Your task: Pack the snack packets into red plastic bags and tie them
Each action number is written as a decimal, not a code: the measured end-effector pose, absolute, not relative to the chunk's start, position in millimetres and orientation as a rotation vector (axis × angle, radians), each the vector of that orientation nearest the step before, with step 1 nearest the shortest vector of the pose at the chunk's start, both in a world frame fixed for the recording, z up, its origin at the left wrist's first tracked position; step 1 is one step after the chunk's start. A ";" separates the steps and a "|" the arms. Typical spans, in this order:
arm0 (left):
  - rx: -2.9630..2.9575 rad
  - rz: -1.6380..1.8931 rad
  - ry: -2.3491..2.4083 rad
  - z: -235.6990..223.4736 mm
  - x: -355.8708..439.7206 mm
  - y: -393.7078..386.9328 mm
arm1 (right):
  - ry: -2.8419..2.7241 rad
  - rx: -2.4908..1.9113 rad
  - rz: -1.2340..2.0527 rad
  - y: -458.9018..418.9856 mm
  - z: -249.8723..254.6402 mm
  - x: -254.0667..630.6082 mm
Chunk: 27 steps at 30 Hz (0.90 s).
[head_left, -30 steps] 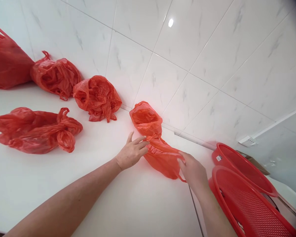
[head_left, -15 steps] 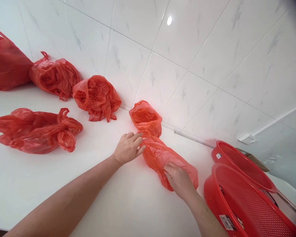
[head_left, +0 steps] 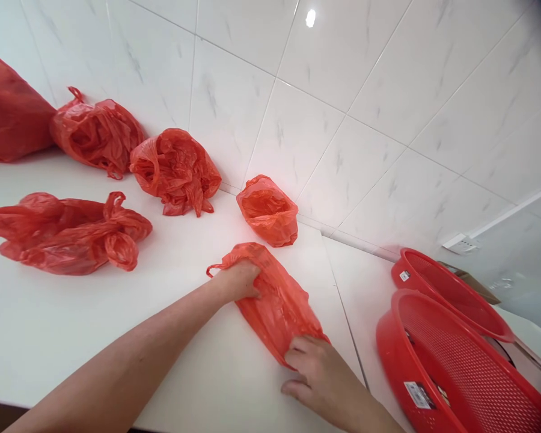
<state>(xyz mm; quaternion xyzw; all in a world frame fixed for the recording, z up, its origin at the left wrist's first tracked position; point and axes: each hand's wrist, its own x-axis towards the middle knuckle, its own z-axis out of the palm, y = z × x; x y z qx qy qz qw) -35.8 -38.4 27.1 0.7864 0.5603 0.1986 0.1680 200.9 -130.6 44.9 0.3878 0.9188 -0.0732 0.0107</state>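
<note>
A red plastic bag (head_left: 277,300) lies stretched out on the white tabletop in front of me, one loop handle sticking out at its left. My left hand (head_left: 241,281) is at its upper end, closed on the film, the fingertips hidden in the folds. At the lower end, my right hand (head_left: 313,367) rests bent fingers on the bag, with the thumb held apart below. Just beyond, a smaller red plastic bag (head_left: 270,219) stands against the wall with its mouth open.
Along the wall at left sit a crumpled red bag (head_left: 175,171), another bunched bag (head_left: 101,135) and a fuller bag (head_left: 9,114). Nearer lies a knotted red bag (head_left: 72,234). Red plastic baskets (head_left: 401,355) stand at right, beside a gap between table panels (head_left: 347,319).
The bag has shifted toward me, away from the small standing bag. My left hand has moved onto its upper end; my right hand has moved down to its lower end.
</note>
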 end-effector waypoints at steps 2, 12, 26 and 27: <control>2.210 0.521 1.582 28.7 -39.3 -39.0 | 2.778 1.354 -0.406 -133.9 58.6 204.7; 2.218 0.161 1.298 36.1 -14.5 -63.5 | 2.562 1.981 -0.194 -60.4 59.4 196.5; 2.686 0.895 1.278 42.1 -18.9 -53.2 | 2.735 2.129 -0.030 -52.2 58.3 220.1; 2.708 0.954 1.333 42.1 -19.6 -52.2 | 2.817 2.087 0.022 -59.9 59.0 218.5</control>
